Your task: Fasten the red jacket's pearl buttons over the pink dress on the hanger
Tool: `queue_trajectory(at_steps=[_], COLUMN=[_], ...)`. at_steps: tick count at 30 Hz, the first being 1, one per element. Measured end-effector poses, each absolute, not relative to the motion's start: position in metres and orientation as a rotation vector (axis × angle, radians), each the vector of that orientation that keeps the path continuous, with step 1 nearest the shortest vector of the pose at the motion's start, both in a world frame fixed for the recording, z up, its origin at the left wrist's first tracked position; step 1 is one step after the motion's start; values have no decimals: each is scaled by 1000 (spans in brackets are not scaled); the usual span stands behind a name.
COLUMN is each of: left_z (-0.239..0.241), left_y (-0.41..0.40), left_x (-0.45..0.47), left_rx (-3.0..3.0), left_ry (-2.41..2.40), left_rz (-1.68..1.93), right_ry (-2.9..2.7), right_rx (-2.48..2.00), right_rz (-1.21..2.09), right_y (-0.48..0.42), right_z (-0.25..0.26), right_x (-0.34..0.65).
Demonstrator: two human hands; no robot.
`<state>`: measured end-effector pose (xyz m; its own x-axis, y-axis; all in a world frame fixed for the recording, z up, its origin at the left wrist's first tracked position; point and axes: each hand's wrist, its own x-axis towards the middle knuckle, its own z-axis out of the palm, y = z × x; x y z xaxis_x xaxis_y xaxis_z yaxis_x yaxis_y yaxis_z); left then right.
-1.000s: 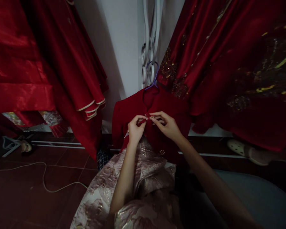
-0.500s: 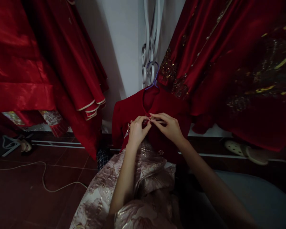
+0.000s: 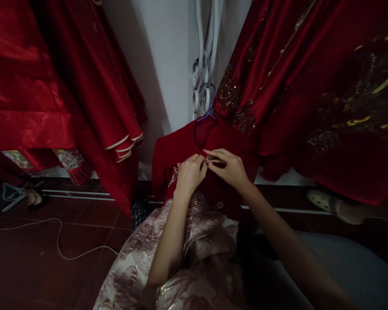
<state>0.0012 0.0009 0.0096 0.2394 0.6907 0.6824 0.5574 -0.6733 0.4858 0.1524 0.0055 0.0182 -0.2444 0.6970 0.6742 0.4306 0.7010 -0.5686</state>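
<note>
A dark red jacket (image 3: 176,148) hangs in front of me on a purple hanger (image 3: 211,111). At its front opening, just under the neckline, my left hand (image 3: 189,173) is closed, its fingers pinching the front edge. My right hand (image 3: 229,169) meets it there, thumb and fingers pinched on a small beaded button (image 3: 208,158) that is mostly covered by fingertips. Another beaded button (image 3: 219,206) shows lower on the front. A beaded ornament (image 3: 174,174) sits left of my left hand. Below the jacket spreads a pink and silver brocade fabric (image 3: 203,228), under my forearms.
Red garments (image 3: 93,77) hang on the left, and red gowns with gold sequins (image 3: 358,116) on the right. A white scrolled metal stand (image 3: 198,64) is behind the hanger. A cable (image 3: 61,241) lies on the tiled floor; a pale clog (image 3: 320,201) is at the right.
My left hand has shifted slightly right, closer to my right fingertips. Both hands stay at the jacket's front opening, and the jacket's front has moved very slightly.
</note>
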Motion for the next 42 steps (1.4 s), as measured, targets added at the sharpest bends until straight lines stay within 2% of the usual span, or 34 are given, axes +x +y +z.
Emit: queue_trajectory(at_steps=[8,17,22,26,37,42], left_z=[-13,-58,-67,-70,-59,-55], left_y=[6,26,31,34,27,27], left_x=[16,8,3,1,10,3], left_rx=[2111,1729,1565,1533,1362,1159], left_ry=[913,582,587,584,737,620], left_rz=[1482,1328,1374,1421,1267,1175], right_ry=[-1659,-1942,-2151,-2037,-1501,-1757], right_rx=[-899,-862,-1065,-1151,-889,-891], right_rz=[406,504,212,80,693,852], right_y=[30,7,5,8,-5,-25], right_z=[-20,-32,-51,-62,-10,6], right_x=[144,159,156,159,167,148])
